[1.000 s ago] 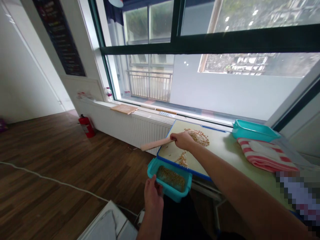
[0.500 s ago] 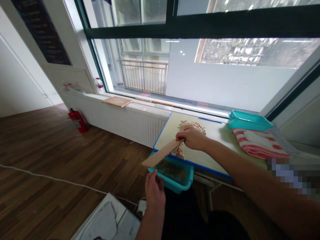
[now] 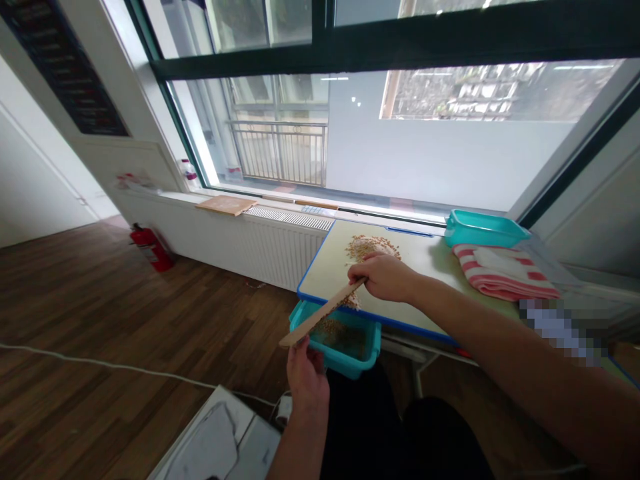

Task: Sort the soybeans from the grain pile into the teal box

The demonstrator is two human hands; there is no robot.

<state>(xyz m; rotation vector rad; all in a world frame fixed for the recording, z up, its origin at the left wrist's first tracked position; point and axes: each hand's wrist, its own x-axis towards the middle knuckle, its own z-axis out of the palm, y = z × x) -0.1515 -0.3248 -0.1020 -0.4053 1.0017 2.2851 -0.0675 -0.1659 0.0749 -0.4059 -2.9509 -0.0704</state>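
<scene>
My right hand (image 3: 383, 275) is closed on a flat wooden stick (image 3: 320, 313) that slants down to the left over the table's near edge. Its far end lies among brown grains (image 3: 367, 247) scattered on the pale, blue-rimmed table (image 3: 330, 263). My left hand (image 3: 306, 370) grips the near left corner of a teal plastic tub (image 3: 343, 337) held just below the table edge. Grains lie in the bottom of the tub.
A second teal tub (image 3: 483, 229) and a folded red-and-white striped cloth (image 3: 500, 272) sit at the table's right. A white radiator (image 3: 260, 243) runs under the window, with a wooden board (image 3: 225, 204) on the sill. A red fire extinguisher (image 3: 149, 247) stands on the wooden floor.
My right hand has drawn the stick from the grain pile towards the near table edge, tilting it down over the tub. The tub stays under the edge in my left hand.
</scene>
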